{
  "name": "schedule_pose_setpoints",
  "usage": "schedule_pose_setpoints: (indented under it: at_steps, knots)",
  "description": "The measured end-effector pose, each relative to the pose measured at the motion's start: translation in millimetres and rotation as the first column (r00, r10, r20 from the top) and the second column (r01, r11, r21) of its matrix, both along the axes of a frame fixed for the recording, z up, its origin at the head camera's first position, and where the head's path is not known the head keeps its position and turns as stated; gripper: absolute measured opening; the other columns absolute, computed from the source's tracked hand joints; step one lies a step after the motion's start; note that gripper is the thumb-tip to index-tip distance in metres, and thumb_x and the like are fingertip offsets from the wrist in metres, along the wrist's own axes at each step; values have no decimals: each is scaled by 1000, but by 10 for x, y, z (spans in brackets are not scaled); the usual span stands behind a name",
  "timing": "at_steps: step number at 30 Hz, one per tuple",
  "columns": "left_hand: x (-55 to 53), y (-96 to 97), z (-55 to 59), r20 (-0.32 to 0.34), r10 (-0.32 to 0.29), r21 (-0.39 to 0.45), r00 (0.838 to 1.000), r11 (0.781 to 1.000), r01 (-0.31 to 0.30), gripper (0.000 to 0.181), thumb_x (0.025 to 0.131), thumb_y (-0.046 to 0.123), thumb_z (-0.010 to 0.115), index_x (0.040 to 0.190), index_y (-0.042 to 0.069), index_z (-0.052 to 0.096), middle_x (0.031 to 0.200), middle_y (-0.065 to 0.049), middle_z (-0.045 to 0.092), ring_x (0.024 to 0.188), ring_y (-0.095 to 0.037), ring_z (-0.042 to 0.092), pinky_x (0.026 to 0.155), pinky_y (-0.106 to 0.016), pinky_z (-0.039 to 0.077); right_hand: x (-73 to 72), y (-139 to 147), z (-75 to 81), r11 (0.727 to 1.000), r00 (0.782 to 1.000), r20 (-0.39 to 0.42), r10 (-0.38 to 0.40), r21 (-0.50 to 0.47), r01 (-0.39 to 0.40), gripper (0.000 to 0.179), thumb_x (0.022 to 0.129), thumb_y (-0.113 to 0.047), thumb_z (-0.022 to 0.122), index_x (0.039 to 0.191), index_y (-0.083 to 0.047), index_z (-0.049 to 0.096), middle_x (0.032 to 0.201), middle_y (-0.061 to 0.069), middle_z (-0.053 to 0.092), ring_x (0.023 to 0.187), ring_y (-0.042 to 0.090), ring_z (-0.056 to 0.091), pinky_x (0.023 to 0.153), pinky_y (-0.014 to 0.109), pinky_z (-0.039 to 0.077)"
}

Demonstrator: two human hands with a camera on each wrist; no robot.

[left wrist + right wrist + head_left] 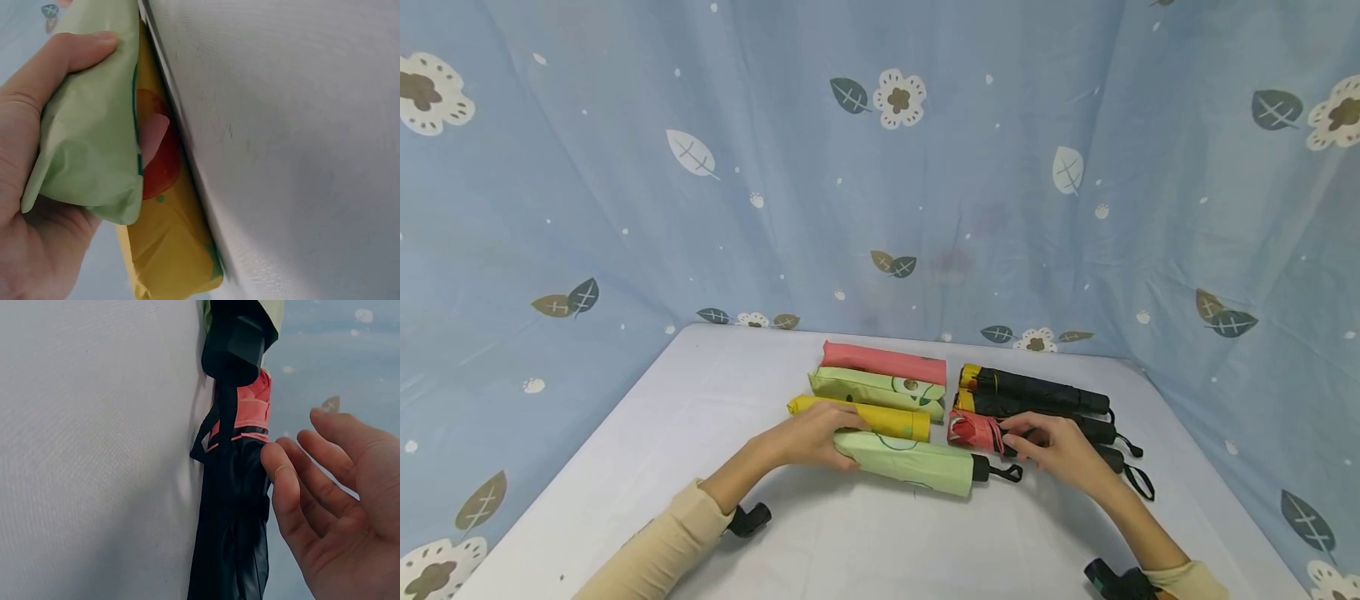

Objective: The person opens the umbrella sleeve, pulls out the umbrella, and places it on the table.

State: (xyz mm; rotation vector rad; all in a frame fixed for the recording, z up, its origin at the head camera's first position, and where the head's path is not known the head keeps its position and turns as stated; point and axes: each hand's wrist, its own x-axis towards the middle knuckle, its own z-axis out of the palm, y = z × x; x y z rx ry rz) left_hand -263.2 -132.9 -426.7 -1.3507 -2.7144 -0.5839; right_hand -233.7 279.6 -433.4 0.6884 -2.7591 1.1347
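Note:
My left hand (pixel 814 435) grips the left end of a folding umbrella in a light green cover (pixel 910 462), thumb on one side, fingers on the other. Its black handle (pixel 981 468) and strap point right. Just behind it lies a yellow umbrella cover (pixel 880 418); whether an umbrella fills it is hidden. My right hand (pixel 1063 450) hovers by a red and black folded umbrella (pixel 234 519), fingers loosely bent and holding nothing. Whether a fingertip touches that umbrella, I cannot tell. In the right wrist view the green umbrella's handle and strap hang in front of the red end.
Behind the yellow cover lie a green avocado-print cover (pixel 880 390) and a pink cover (pixel 883 362). To the right, two black umbrellas with yellow ends (pixel 1037 387) lie side by side, straps rightward. A white table (pixel 880 542) bears everything; a blue patterned curtain (pixel 880 183) hangs behind.

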Motion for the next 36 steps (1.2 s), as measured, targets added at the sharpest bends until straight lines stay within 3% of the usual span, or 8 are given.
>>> schedule_pose_setpoints:
  at_steps: [6, 12, 19, 26, 31, 36]
  knots:
    - [-11, -13, 12, -3, 0, 15, 1000, 1000, 0, 43, 75, 37, 81, 114, 20, 72, 103, 9, 67, 89, -3, 58, 78, -24, 50, 5, -12, 11, 1000, 999, 39, 3, 8, -3, 30, 93, -31, 68, 116, -13, 70, 92, 4, 73, 67, 18, 70, 49, 27, 51]
    - [-36, -48, 35, -2, -10, 81, 1000, 997, 10, 46, 75, 35, 80, 117, 21, 71, 101, 11, 66, 83, -2, 56, 71, -19, 47, 24, -32, 14, 999, 997, 63, 38, 3, -38, 33, 94, -34, 66, 119, -13, 68, 93, 2, 73, 70, 17, 70, 51, 31, 53]
    - [-64, -83, 93, 2, -24, 168, 1000, 986, 24, 44, 74, 34, 80, 115, 23, 71, 94, 13, 63, 77, 0, 53, 65, -17, 45, 51, -86, 31, 999, 999, 38, 32, -44, -31, 31, 96, -33, 63, 120, -14, 69, 80, 2, 73, 59, 19, 66, 50, 31, 52]
    - [-82, -78, 76, -16, -77, 219, 997, 972, 78, 42, 76, 36, 80, 115, 22, 70, 95, 12, 65, 76, 1, 53, 63, -17, 45, 95, -170, 53, 992, 983, 155, 97, -91, -83, 45, 92, -33, 69, 131, -11, 62, 104, 7, 73, 81, 14, 71, 65, 32, 58]
    - [-65, -52, 97, 9, -83, 211, 996, 974, 80, 43, 76, 37, 80, 115, 24, 69, 97, 13, 65, 78, 1, 54, 65, -17, 46, 93, -188, 43, 978, 973, 162, 163, -153, -138, 41, 91, -26, 71, 129, -13, 63, 103, 7, 74, 84, 12, 72, 73, 28, 58]
    - [-17, -3, 150, 53, -37, 139, 998, 990, 29, 42, 74, 32, 79, 113, 28, 64, 98, 15, 66, 78, -2, 56, 66, -18, 46, 85, -209, 25, 975, 972, 134, 192, -143, -172, 41, 89, -23, 73, 126, -9, 65, 102, 8, 71, 72, 4, 63, 63, 24, 54]
